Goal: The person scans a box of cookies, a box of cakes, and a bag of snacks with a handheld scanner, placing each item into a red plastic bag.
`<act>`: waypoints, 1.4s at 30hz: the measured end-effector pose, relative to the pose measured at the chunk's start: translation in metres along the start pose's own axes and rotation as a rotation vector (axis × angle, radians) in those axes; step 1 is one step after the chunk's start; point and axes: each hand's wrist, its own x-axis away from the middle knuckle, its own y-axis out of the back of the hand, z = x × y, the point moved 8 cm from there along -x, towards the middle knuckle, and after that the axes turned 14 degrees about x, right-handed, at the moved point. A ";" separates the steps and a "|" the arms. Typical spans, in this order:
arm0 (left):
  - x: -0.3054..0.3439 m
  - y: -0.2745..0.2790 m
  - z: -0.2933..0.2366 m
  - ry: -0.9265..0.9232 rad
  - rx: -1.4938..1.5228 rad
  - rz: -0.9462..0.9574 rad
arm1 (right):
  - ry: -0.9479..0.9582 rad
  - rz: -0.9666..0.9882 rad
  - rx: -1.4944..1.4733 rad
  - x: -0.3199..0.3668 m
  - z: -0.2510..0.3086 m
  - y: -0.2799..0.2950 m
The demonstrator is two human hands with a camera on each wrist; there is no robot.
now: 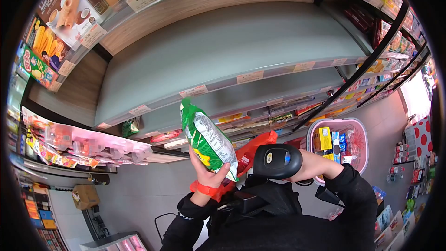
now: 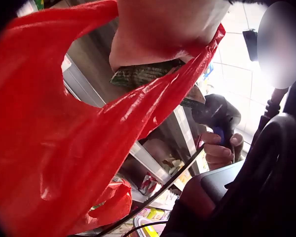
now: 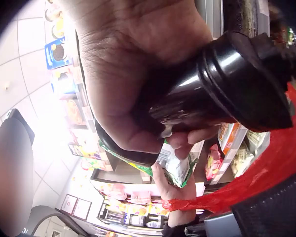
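My left hand [image 1: 207, 178] holds a green and silver snack bag [image 1: 209, 142] upright, its printed back turned toward me. A red plastic bag [image 2: 84, 143] hangs by its handle from the left wrist. In the right hand [image 1: 307, 166] is a black barcode scanner [image 1: 274, 161], its head facing the snack bag. The right wrist view shows my fingers curled round the scanner's handle [image 3: 187, 94]. The snack bag appears partly in the left wrist view, behind the hand and the red plastic.
Ahead are a grey shelf [image 1: 223, 51] with price tags along its edge and lower shelves holding packets. A pink basket [image 1: 364, 151] of boxed and bagged goods stands on the floor at right. Pink-lidded snack packs [image 1: 83, 142] line the left; a cardboard box [image 1: 86, 196] sits below.
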 end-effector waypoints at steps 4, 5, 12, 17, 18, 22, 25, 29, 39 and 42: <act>0.000 0.002 0.000 -0.006 0.003 -0.040 | 0.031 0.004 0.027 -0.001 0.005 0.001; 0.001 0.004 0.004 -0.006 0.003 -0.039 | 0.058 0.003 0.061 -0.002 0.006 0.001; 0.001 0.014 0.012 -0.113 -0.077 -0.031 | 0.113 -0.030 0.070 -0.004 0.008 0.003; 0.000 0.014 0.016 -0.096 -0.041 -0.034 | 0.080 -0.020 0.003 -0.004 0.009 0.004; 0.000 0.014 0.017 -0.101 0.005 -0.035 | 0.074 -0.021 -0.036 -0.004 0.009 0.004; -0.001 0.013 0.018 -0.116 0.044 -0.024 | 0.052 0.028 -0.088 -0.004 0.008 0.003; -0.002 0.013 0.019 -0.112 0.059 -0.027 | 0.045 0.034 -0.077 -0.005 0.002 0.000; -0.001 0.014 0.020 -0.110 0.038 -0.039 | 0.106 0.003 0.015 -0.006 0.005 0.001; -0.004 0.016 0.024 -0.104 -0.022 -0.043 | 0.046 -0.064 0.136 -0.007 0.018 0.008; -0.005 0.015 0.024 -0.105 0.010 -0.049 | 0.063 -0.025 0.125 -0.006 0.026 0.006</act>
